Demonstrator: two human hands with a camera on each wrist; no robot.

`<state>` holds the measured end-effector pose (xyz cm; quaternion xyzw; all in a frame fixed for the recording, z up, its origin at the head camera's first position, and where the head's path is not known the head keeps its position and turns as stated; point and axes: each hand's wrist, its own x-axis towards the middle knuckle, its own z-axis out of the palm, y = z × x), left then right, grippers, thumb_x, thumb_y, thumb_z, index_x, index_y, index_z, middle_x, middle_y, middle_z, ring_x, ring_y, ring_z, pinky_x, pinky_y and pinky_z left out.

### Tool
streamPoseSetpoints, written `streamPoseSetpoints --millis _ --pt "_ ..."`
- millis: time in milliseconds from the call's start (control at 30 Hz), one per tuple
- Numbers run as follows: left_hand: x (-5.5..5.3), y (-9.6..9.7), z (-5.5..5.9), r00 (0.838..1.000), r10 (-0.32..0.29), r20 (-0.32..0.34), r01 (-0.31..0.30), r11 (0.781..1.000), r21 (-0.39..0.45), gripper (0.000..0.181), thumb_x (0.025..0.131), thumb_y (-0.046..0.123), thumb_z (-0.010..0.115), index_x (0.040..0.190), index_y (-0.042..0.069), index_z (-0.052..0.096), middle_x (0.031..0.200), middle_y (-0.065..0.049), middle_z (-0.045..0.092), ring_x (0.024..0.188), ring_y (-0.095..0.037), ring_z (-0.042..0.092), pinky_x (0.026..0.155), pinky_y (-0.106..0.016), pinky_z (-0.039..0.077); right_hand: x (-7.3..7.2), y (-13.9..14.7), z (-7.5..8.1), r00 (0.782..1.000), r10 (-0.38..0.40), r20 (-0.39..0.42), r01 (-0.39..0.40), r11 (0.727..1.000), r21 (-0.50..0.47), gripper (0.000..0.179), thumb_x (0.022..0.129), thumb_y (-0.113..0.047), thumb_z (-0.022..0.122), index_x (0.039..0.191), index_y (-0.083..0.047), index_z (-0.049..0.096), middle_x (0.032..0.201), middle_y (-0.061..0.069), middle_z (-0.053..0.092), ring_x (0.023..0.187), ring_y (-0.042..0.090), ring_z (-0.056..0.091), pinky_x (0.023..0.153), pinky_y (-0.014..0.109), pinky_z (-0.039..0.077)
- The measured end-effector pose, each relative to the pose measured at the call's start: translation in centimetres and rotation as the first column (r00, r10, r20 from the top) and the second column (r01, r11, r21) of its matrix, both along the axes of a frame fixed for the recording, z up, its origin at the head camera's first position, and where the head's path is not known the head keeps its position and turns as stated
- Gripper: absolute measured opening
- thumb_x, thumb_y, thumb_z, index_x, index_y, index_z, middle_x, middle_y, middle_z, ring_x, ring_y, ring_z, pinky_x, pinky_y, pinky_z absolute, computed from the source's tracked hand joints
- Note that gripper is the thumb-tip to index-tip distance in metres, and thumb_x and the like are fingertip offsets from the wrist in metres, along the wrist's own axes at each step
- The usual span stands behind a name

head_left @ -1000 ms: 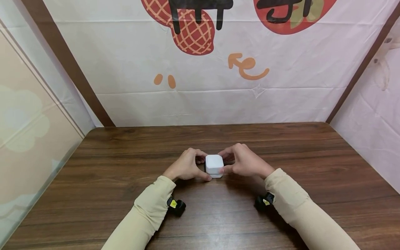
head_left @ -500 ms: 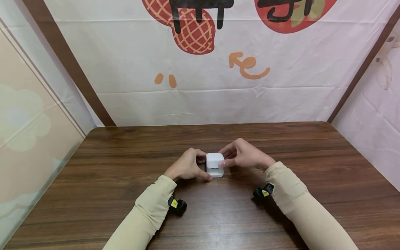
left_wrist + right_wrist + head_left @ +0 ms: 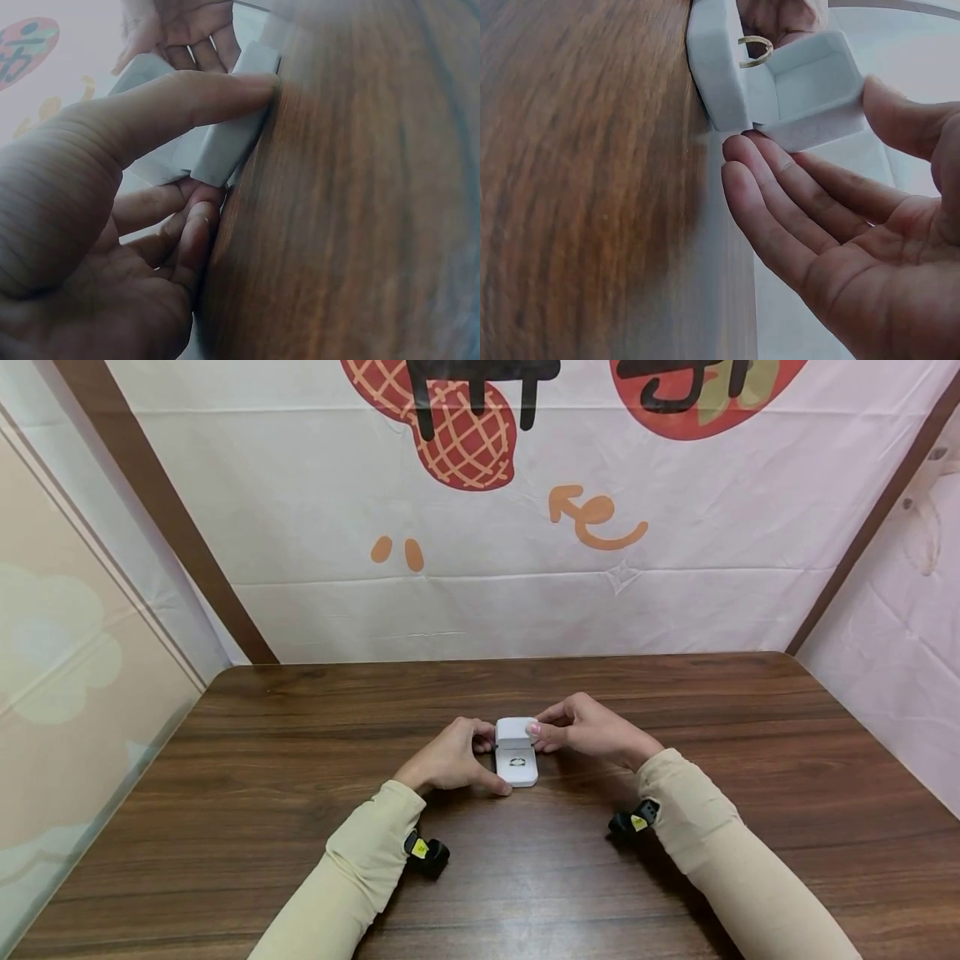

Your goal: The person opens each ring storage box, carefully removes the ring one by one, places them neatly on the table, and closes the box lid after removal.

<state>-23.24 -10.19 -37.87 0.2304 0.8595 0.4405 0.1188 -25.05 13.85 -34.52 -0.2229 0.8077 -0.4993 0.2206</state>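
A small white ring box (image 3: 525, 781) sits on the table with its lid (image 3: 513, 727) tipped back. Inside, a gold-coloured ring (image 3: 769, 51) stands upright in the insert. My left hand (image 3: 450, 757) grips the base, thumb across its near side and fingers curled at the far left side, as the left wrist view shows at the base (image 3: 229, 154). With the thumb on the lid's edge and the fingers behind it, my right hand (image 3: 596, 732) holds the lid at its right side. The right wrist view shows the lid's hollow inside (image 3: 802, 79).
The brown wood-grain table (image 3: 300, 718) extends to both sides of the box. A printed white cloth backdrop (image 3: 315, 527) hangs behind its far edge. Both forearms wear beige sleeves (image 3: 360, 852), with a black wrist camera (image 3: 431, 857) under the left one.
The ring box's lid has swung up and back under my right hand, from closed to open, and the ring now shows. My left hand has stayed in place on the base.
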Motion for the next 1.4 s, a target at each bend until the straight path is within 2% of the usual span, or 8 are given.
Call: streamPoseSetpoints --millis 233,400,533,700,900,1033,1267,1400 --pt "0.1 0.0 0.1 1.0 -0.003 0.031 0.003 1.0 0.023 0.054 0.065 0.01 0.096 0.11 -0.001 0.067 0.097 -0.004 0.064 0.092 -0.017 0.058 0.087 -0.032 0.049 -0.2 0.0 -0.3 0.998 -0.018 0.056 0.021 0.999 -0.04 0.042 0.103 -0.017 0.061 0.129 0.016 0.057 0.113 0.023 0.07 0.103 0.031 0.07 0.09 0.041 0.056" --pt "0.1 0.1 0.0 0.999 0.003 0.038 -0.004 0.999 0.034 0.053 0.065 0.009 0.095 0.109 0.0 0.067 0.097 -0.003 0.064 0.092 -0.017 0.058 0.086 -0.032 0.048 0.0 -0.1 -0.1 0.998 -0.042 0.039 0.042 0.999 -0.008 0.043 0.103 -0.022 0.063 0.128 0.012 0.061 0.108 0.017 0.073 0.102 0.029 0.07 0.091 0.04 0.056" --pt "0.1 0.0 -0.1 0.999 0.001 0.044 -0.003 0.999 0.043 0.052 0.065 0.009 0.095 0.108 0.0 0.068 0.095 -0.003 0.064 0.091 -0.017 0.057 0.085 -0.031 0.048 0.3 0.2 0.3 0.995 -0.048 -0.087 0.056 0.995 0.086 0.044 0.1 -0.033 0.067 0.125 0.003 0.068 0.106 0.009 0.075 0.102 0.022 0.068 0.092 0.038 0.053" --pt "0.1 0.0 -0.1 0.999 0.001 0.043 -0.003 0.999 0.044 0.051 0.064 0.009 0.096 0.107 0.001 0.069 0.094 -0.002 0.062 0.09 -0.017 0.054 0.085 -0.031 0.046 1.0 0.7 1.2 0.957 -0.069 -0.281 0.119 0.979 0.166 0.039 0.092 -0.035 0.076 0.118 -0.006 0.075 0.107 0.002 0.075 0.101 0.016 0.068 0.09 0.04 0.053" --pt "0.1 0.1 -0.1 0.999 0.009 0.041 -0.01 0.999 0.033 0.054 0.064 0.009 0.096 0.11 0.001 0.069 0.097 -0.001 0.063 0.094 -0.017 0.054 0.087 -0.032 0.046 2.1 0.6 1.4 0.919 -0.123 -0.375 0.192 0.969 0.154 0.032 0.083 -0.026 0.086 0.105 -0.004 0.078 0.091 -0.001 0.076 0.086 0.014 0.072 0.078 0.035 0.057" --pt "0.0 0.1 -0.1 0.999 0.007 0.038 -0.008 0.999 0.032 0.054 0.064 0.01 0.096 0.11 0.001 0.069 0.098 -0.002 0.063 0.094 -0.017 0.054 0.088 -0.032 0.046 2.7 0.8 1.2 0.906 -0.155 -0.394 0.233 0.959 0.158 0.027 0.079 -0.024 0.089 0.097 -0.006 0.078 0.083 -0.002 0.076 0.079 0.013 0.072 0.073 0.034 0.056" --pt "-0.1 0.0 -0.1 0.999 0.01 0.039 -0.011 0.999 0.037 0.052 0.064 0.009 0.096 0.108 0.001 0.068 0.097 -0.002 0.062 0.093 -0.018 0.054 0.087 -0.033 0.046 3.2 0.6 0.1 0.931 -0.154 -0.33 0.205 0.971 0.124 0.018 0.079 -0.019 0.088 0.091 -0.008 0.081 0.079 -0.005 0.075 0.076 0.012 0.071 0.069 0.032 0.055" --pt "-0.2 0.0 -0.2 0.999 0.009 0.046 -0.01 0.999 0.035 0.05 0.064 0.009 0.096 0.105 0.002 0.068 0.095 -0.002 0.062 0.091 -0.017 0.054 0.085 -0.031 0.046 3.3 -0.1 -0.5 0.93 -0.151 -0.336 0.201 0.972 0.12 0.012 0.078 -0.019 0.089 0.088 -0.014 0.083 0.079 -0.008 0.075 0.077 0.01 0.067 0.068 0.03 0.053"
